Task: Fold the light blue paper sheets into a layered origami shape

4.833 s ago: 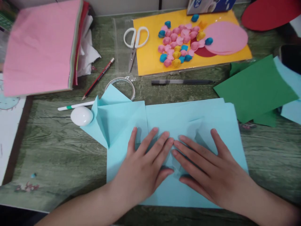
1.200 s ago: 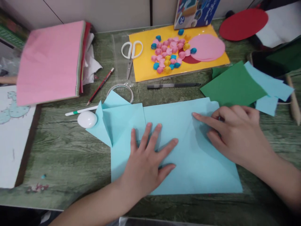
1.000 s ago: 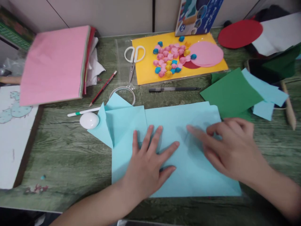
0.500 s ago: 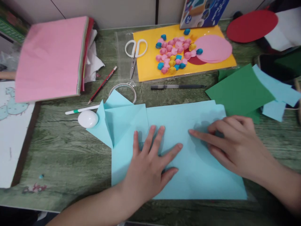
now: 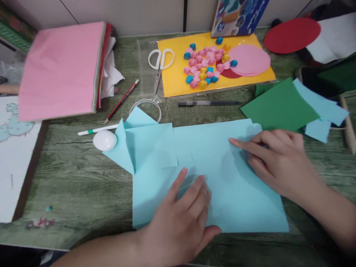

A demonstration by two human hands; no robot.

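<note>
A light blue sheet of paper lies flat in front of me on the wooden table. My left hand rests over its lower middle, fingers loosely bent and apart, holding nothing. On the right side, my right hand touches the sheet with its outstretched index fingertip, while the other fingers curl under. A folded light blue paper piece overlaps the sheet's upper left corner. Beside that fold sits a white, glossy egg-shaped object, with a white stick with a green band just behind it.
Scissors, a tape roll, a pencil and a black pen lie beyond the sheet. Small coloured paper pieces cover a yellow sheet. Green paper lies right; a pink paper stack stands left.
My left hand has slid back toward me, its fingers bending and drawing closer together. My right index fingertip has moved a little farther up the sheet.
</note>
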